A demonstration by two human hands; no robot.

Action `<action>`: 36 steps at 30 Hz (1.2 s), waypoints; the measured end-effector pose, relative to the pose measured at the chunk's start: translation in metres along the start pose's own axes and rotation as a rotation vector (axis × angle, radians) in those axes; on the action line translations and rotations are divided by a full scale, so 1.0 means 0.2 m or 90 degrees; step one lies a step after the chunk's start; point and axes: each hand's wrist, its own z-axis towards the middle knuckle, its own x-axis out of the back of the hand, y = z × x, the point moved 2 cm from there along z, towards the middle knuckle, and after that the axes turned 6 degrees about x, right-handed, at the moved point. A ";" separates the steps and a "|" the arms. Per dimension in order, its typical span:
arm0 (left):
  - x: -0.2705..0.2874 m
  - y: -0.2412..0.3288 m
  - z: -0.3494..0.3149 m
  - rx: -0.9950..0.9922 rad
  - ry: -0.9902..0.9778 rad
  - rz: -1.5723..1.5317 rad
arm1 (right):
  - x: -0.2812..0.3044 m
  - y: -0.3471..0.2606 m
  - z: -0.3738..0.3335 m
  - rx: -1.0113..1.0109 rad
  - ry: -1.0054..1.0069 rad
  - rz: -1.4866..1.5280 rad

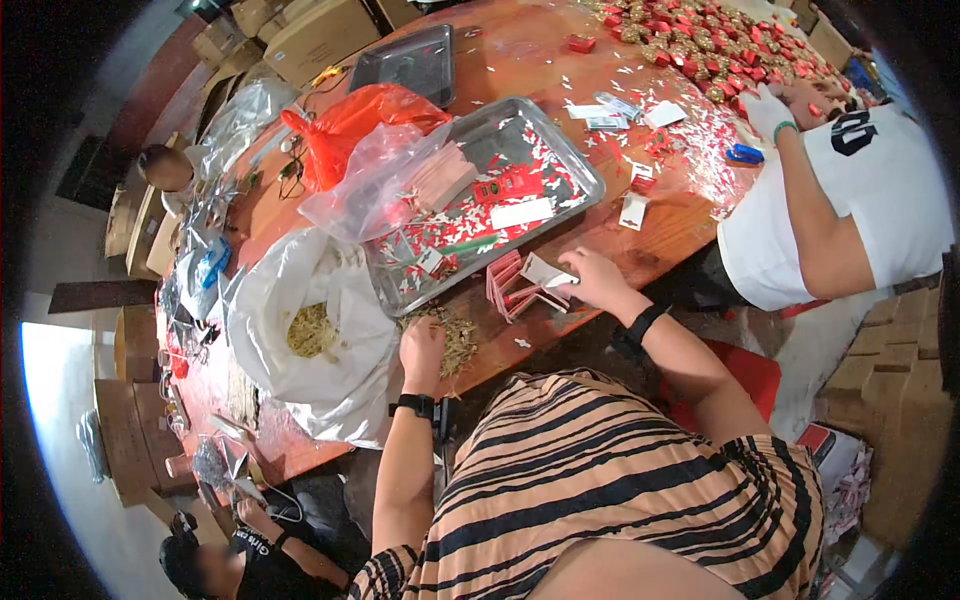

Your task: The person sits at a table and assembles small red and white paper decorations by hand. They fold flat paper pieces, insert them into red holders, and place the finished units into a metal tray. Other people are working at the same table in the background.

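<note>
My right hand [603, 284] is closed on a small white card [545, 273] at the table's near edge. Just left of it, several pink-edged folded cards [503, 284] stand side by side. My left hand [422, 352] is closed at the edge of a loose pile of short gold-green strands [456, 338]; what its fingers hold, if anything, is hidden. Beyond both hands, a metal tray [592, 182] carries scattered red and white paper bits, a stack of pink cards [443, 180] and a white card [522, 212].
Left of my left hand stands a white sack [345, 385] with gold strands [313, 332] inside. A red plastic bag [355, 120] and a dark tray [447, 65] lie farther back. Red and gold ornaments [690, 50] cover the far right, near a co-worker's gloved hand [768, 112].
</note>
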 end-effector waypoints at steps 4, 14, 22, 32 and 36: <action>-0.08 0.01 0.09 -0.023 0.015 0.095 | -0.11 0.03 -0.01 -0.040 -0.001 -0.142; -0.19 0.03 0.22 -0.160 -0.026 0.268 | -0.13 0.09 -0.02 -0.175 0.068 0.027; 0.02 0.13 0.17 -0.118 -0.104 -0.060 | 0.02 0.13 -0.01 -0.195 0.139 0.280; 0.10 0.35 0.19 -0.010 -0.288 -0.550 | 0.07 -0.15 0.17 -0.064 0.151 0.384; 0.12 0.36 0.19 0.017 -0.259 -0.568 | 0.06 -0.26 0.20 -0.083 0.054 0.347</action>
